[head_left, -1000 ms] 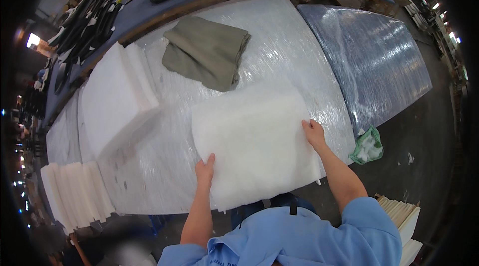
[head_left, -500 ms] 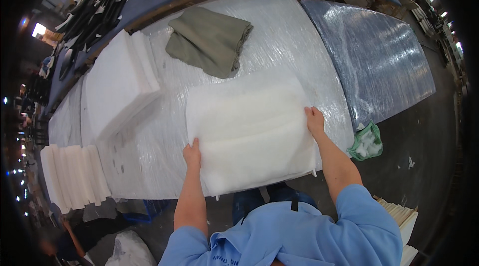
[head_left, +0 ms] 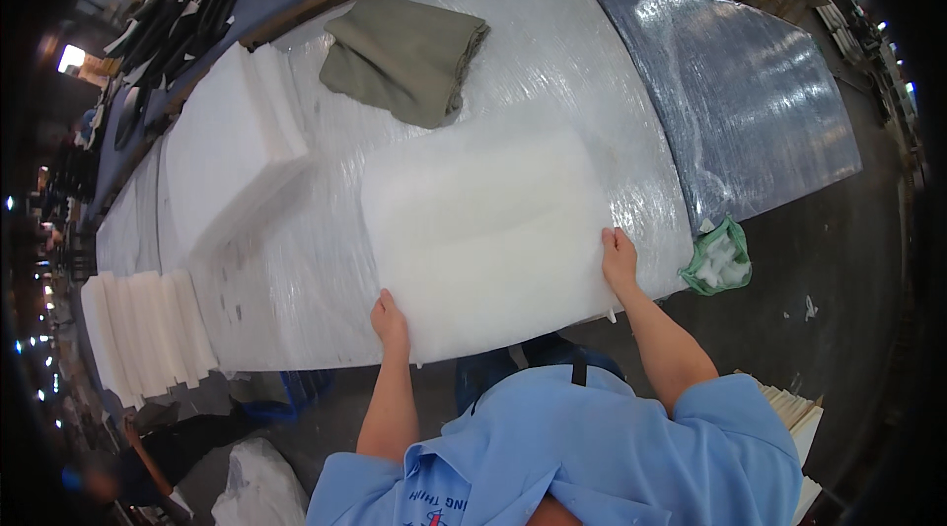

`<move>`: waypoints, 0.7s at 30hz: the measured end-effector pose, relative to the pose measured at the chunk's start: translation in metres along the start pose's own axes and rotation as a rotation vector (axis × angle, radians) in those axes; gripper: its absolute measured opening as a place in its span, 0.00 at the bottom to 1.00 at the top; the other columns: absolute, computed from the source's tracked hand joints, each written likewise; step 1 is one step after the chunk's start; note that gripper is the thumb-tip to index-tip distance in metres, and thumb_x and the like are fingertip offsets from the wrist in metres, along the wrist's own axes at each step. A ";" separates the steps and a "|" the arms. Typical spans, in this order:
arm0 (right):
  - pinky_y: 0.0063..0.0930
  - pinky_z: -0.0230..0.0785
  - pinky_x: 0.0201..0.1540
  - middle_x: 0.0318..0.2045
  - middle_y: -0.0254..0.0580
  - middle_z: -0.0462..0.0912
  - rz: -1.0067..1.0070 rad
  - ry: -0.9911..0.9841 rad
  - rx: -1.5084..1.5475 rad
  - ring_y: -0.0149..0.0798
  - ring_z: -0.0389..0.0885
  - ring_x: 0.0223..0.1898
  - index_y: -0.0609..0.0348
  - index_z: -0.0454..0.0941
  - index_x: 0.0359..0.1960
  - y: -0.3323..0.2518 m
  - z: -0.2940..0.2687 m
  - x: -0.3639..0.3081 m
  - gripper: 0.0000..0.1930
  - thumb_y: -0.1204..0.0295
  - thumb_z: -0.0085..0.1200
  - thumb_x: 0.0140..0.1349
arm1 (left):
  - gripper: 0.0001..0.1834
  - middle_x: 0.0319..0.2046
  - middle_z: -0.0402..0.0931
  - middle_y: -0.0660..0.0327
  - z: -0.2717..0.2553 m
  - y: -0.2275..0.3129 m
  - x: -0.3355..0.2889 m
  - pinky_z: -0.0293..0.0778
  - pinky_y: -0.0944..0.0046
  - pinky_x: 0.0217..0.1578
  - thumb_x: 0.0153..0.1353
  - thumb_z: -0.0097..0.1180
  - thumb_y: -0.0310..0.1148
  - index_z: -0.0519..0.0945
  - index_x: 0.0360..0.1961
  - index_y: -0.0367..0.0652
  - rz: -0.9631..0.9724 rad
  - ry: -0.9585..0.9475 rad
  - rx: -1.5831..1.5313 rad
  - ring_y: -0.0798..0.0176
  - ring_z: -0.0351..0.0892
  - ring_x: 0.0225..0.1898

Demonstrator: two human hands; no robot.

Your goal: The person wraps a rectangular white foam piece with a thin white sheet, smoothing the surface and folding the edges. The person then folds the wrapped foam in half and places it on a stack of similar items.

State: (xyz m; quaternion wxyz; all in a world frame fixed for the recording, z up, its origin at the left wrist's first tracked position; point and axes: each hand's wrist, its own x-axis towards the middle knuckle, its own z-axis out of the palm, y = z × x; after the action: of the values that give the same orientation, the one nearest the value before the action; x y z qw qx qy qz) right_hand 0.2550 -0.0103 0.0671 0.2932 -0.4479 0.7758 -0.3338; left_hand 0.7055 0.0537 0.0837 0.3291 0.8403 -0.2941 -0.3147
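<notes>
A thick white sheet of padding [head_left: 483, 240] lies spread in front of me on a table wrapped in clear plastic [head_left: 543, 43]. Its near edge reaches the table's front edge, and the surface is soft with faint creases. My left hand [head_left: 391, 317] is closed on the left side of the padding near its lower corner, thumb on top. On the opposite side, my right hand [head_left: 619, 255] pinches the right edge. The fingers beneath the sheet are hidden. Beyond the padding rests a crumpled olive-green cloth [head_left: 400, 58].
Left of me stand a tall stack of white padding [head_left: 222, 151] and a row of folded white pieces [head_left: 148, 329]. A green bag of white scraps [head_left: 720, 260] hangs by the right corner, near a plastic-covered blue tabletop [head_left: 740, 102]. A person [head_left: 148, 457] is at lower left.
The long crease across the padding has smoothed out. My left hand has shifted slightly lower along its side, and my right hand keeps its edge. The whole view has tilted a little.
</notes>
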 end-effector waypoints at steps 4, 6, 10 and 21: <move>0.40 0.66 0.35 0.23 0.49 0.74 -0.025 -0.006 -0.131 0.39 0.70 0.27 0.64 0.73 0.32 0.008 -0.008 0.011 0.19 0.60 0.51 0.75 | 0.32 0.34 0.83 0.36 0.001 -0.004 0.013 0.73 0.42 0.44 0.77 0.42 0.48 0.83 0.35 0.26 0.136 0.149 0.245 0.32 0.82 0.40; 0.40 0.65 0.34 0.23 0.49 0.74 -0.042 -0.013 -0.148 0.39 0.70 0.27 0.64 0.72 0.31 0.013 -0.010 0.014 0.19 0.59 0.51 0.75 | 0.31 0.35 0.83 0.36 -0.001 -0.004 0.019 0.73 0.41 0.45 0.77 0.42 0.48 0.83 0.35 0.27 0.118 0.142 0.290 0.31 0.82 0.41; 0.39 0.65 0.34 0.23 0.48 0.73 -0.075 -0.008 -0.180 0.38 0.69 0.27 0.64 0.72 0.30 0.013 -0.013 0.018 0.21 0.57 0.51 0.75 | 0.31 0.32 0.84 0.39 0.001 -0.002 0.025 0.74 0.45 0.43 0.77 0.44 0.48 0.83 0.34 0.26 0.065 0.173 0.262 0.37 0.83 0.38; 0.38 0.68 0.35 0.24 0.41 0.79 0.082 -0.350 -0.131 0.37 0.73 0.28 0.63 0.79 0.33 0.012 -0.056 -0.063 0.20 0.55 0.57 0.70 | 0.26 0.48 0.84 0.56 -0.024 -0.034 -0.078 0.76 0.62 0.48 0.72 0.59 0.46 0.81 0.56 0.31 -0.269 -0.240 -0.255 0.64 0.82 0.44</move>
State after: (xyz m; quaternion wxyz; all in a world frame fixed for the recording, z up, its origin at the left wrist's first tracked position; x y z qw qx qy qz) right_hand 0.2338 0.0647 0.1009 0.4074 -0.4851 0.7507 -0.1873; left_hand 0.6837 0.1377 0.0986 0.3507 0.7800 -0.1743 -0.4881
